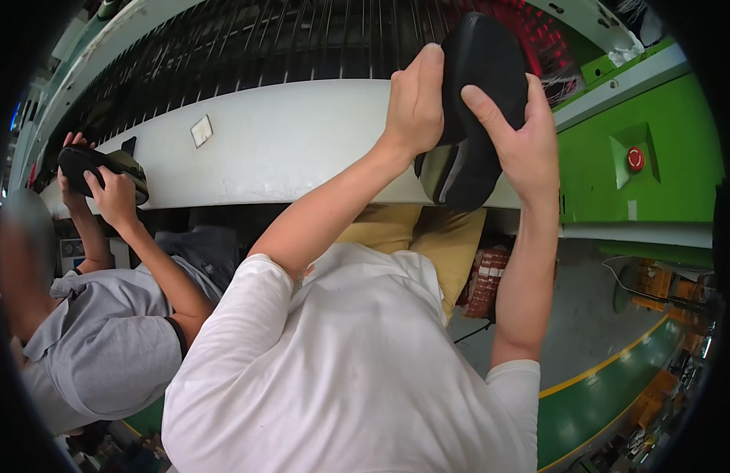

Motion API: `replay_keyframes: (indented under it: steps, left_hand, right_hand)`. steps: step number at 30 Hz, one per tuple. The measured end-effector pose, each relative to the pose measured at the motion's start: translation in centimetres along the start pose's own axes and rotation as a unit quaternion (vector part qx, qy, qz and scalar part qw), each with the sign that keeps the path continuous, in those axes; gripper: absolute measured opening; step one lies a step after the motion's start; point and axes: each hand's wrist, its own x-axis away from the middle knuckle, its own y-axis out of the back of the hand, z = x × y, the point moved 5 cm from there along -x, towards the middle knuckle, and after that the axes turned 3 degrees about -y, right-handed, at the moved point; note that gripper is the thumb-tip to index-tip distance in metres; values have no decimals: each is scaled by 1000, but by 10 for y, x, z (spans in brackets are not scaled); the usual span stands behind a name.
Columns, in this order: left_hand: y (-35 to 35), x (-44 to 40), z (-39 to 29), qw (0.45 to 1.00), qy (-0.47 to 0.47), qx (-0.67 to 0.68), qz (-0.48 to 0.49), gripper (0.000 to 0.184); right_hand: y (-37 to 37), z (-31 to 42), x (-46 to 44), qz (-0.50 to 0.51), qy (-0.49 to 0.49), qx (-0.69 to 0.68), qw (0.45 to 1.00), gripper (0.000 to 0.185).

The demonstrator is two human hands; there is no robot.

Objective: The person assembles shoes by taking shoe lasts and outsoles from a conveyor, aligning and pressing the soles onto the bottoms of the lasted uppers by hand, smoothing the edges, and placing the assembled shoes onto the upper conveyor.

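Note:
In the head view, a shoe (484, 59) is held up over the pale machine ledge, its black sole turned toward me. Some olive-green upper and a grey strip show near its lower end. My left hand (416, 102) grips the shoe's left edge with the fingers closed, partly hidden behind it. On the other side my right hand (526, 146) wraps round it, thumb pressed on the sole and fingers along the right edge.
A white ledge (302, 118) fronts a machine bed of dark rods (247, 47). Red light glows behind the shoe. On the right is a green housing (593, 173) with a red stop button (635, 159). At left, a co-worker (120, 339) holds a similar black-soled shoe (81, 169).

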Motion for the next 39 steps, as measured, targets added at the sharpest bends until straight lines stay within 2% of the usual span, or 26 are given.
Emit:
replay_keyframes:
  steps: [3, 5, 7, 9, 11, 13, 15, 17, 21, 22, 23, 25, 32, 35, 39]
  left_hand:
    - [6, 6, -23, 996, -84, -21, -6, 50]
    - [12, 7, -17, 996, -79, 30, 2, 53]
    - [19, 16, -25, 994, -91, 50, -13, 53]
    - [31, 29, -31, 996, -77, 47, -27, 69]
    - [43, 41, -33, 994, -16, 90, -52, 74]
    - [62, 42, -45, 995, -11, 84, -52, 72]
    - [68, 33, -69, 990, 5, 137, -17, 68]
    - [82, 30, -81, 996, -31, 83, -3, 64]
    - [99, 36, -82, 990, -33, 135, 13, 48]
    - [102, 37, -83, 997, -40, 60, 21, 66]
    - [103, 38, -84, 996, -37, 75, 17, 59]
    - [103, 40, -84, 994, -33, 106, 8, 49]
    - [100, 44, -89, 995, -16, 100, -8, 43]
    - [100, 45, -89, 994, -10, 106, -14, 40]
    - [99, 48, -91, 994, -6, 104, -20, 36]
  right_hand:
    - [-7, 11, 8, -16, -11, -24, 1000, 51]
    - [-11, 11, 18, -33, -27, -22, 999, 51]
    - [-19, 4, 33, -45, -55, -92, 993, 49]
    - [-26, 1, 50, -86, -45, -153, 983, 41]
    - [-29, 2, 65, -83, -15, -116, 990, 33]
    - [-36, 4, 75, -80, 21, -78, 994, 28]
    - [-43, 14, 78, -73, 68, -36, 994, 24]
    - [-51, 23, 77, -61, 116, -15, 991, 25]
    - [-60, 28, 74, -39, 135, -19, 990, 28]
    - [-61, 27, 72, -38, 136, -23, 990, 27]
    - [-62, 27, 71, -37, 136, -27, 990, 27]
    - [-63, 26, 71, -34, 125, -32, 991, 27]
    - [-60, 26, 70, -28, 75, -53, 995, 29]
    - [-62, 21, 70, -16, 10, -119, 993, 32]
    - [-57, 16, 70, 47, -116, -113, 986, 41]
